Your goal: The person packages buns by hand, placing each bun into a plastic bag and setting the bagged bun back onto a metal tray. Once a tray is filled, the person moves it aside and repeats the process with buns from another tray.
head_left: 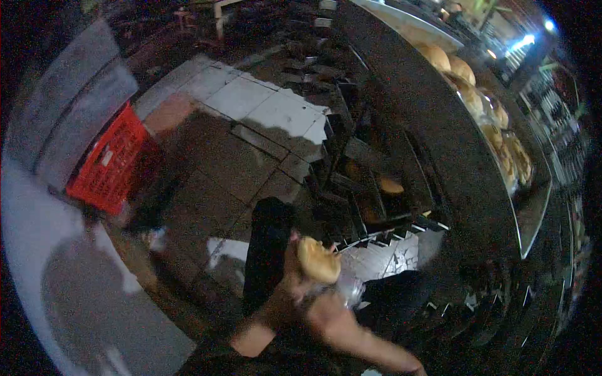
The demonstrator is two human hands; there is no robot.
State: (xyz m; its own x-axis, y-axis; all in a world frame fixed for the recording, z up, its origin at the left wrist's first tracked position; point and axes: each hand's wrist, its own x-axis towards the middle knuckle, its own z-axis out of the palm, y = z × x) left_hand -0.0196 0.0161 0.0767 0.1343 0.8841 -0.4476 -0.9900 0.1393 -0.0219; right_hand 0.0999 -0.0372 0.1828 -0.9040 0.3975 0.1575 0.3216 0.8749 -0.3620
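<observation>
A golden-brown bread loaf (319, 261) is held up in front of my body, its pale side facing me. My left hand (291, 263) is closed around the loaf's left side, its fingers partly hidden behind the bread. Just below the loaf, my right hand (311, 297) is close to my left wrist, blurred and dark, so its fingers cannot be made out. Beside my right hand is a clear, shiny plastic piece (352, 289), perhaps a bag; whether the hand grips it cannot be told.
Several dark metal bread pans (370, 150) are heaped ahead, one with a loaf (391, 185) in it. At right, a long tray (530, 232) carries several loaves (480, 103). A red plastic crate (110, 160) stands at left by the pale wall, on a tiled floor (244, 94).
</observation>
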